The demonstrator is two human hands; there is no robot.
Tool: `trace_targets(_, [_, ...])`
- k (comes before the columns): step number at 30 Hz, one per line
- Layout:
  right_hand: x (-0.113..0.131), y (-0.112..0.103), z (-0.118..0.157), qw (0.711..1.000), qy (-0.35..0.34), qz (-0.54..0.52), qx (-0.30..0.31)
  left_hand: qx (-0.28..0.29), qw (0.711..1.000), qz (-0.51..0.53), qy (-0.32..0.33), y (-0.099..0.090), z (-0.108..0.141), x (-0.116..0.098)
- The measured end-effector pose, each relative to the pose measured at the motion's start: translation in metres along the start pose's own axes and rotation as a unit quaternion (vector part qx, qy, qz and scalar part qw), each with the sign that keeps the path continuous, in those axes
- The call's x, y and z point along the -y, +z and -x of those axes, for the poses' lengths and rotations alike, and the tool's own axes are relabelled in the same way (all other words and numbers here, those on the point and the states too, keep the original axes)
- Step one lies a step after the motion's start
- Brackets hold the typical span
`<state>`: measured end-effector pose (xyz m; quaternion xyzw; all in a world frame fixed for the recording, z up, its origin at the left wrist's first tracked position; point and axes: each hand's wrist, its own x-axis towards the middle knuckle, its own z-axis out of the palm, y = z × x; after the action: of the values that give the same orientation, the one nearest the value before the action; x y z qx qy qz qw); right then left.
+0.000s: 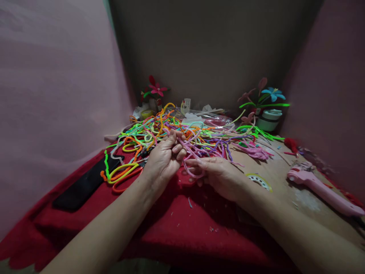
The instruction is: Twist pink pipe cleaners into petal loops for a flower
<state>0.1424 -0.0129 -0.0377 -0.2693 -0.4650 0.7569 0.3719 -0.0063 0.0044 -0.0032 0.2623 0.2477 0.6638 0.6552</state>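
Near the middle of the view, my left hand (167, 156) is closed, with its fingers pinching pink-purple pipe cleaners (190, 146). Just to its right and slightly lower, my right hand (218, 173) has its thumb and fingers pressed together on a looped part of the same pipe cleaners. The strands cross between both hands and curve below them. Behind the hands lies a tangled heap of colourful pipe cleaners (148, 131), in green, orange, yellow, purple and pink.
A black phone (85, 184) and orange-handled scissors (125, 180) lie left on the red cloth (171, 236). To the right are a pink glue gun (322, 186), a white disc (259, 182) and a pink bundle (255, 151). Flower pots (268, 121) stand behind.
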Motion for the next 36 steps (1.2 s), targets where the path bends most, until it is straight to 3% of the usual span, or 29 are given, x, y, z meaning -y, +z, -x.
trace_targets(4, [0.004, -0.002, 0.002, 0.988, 0.094, -0.111, 0.055, 0.018, 1.000, -0.018, 0.008, 0.000, 0.000, -0.002])
trace_targets(7, [0.004, -0.001, 0.002, 0.985, 0.097, -0.136, 0.051, 0.019, 0.999, -0.036, 0.005, 0.001, 0.000, -0.002])
trace_targets(14, [0.000, 0.005, 0.001, 0.988, 0.104, -0.113, -0.001, 0.026, 0.998, -0.022, 0.059, 0.000, -0.003, 0.004])
trace_targets(19, [-0.002, 0.006, 0.002, 0.991, 0.127, -0.036, -0.018, 0.045, 0.998, -0.033, 0.014, -0.001, -0.002, 0.005])
trace_targets(22, [-0.004, 0.005, 0.000, 0.996, 0.089, -0.020, -0.018, 0.058, 0.998, -0.024, 0.014, 0.000, -0.005, 0.001])
trace_targets(27, [0.001, -0.002, -0.002, 0.995, -0.040, -0.059, -0.064, 0.043, 0.997, -0.033, 0.061, 0.004, -0.008, -0.006])
trace_targets(29, [0.005, -0.006, -0.003, 0.991, -0.078, -0.074, -0.078, 0.073, 0.991, -0.108, 0.013, 0.004, -0.005, -0.002])
trace_targets(31, [0.006, -0.008, -0.004, 0.989, -0.095, -0.074, -0.080, 0.134, 0.964, -0.219, -0.064, 0.005, 0.000, 0.006])
trace_targets(33, [0.006, -0.009, -0.005, 0.991, -0.099, -0.062, -0.072, 0.163, 0.941, -0.291, -0.049, 0.007, 0.002, 0.015])
trace_targets(36, [0.006, -0.009, -0.006, 0.991, -0.105, -0.061, -0.052, 0.159, 0.927, -0.339, -0.010, 0.012, 0.000, 0.023])
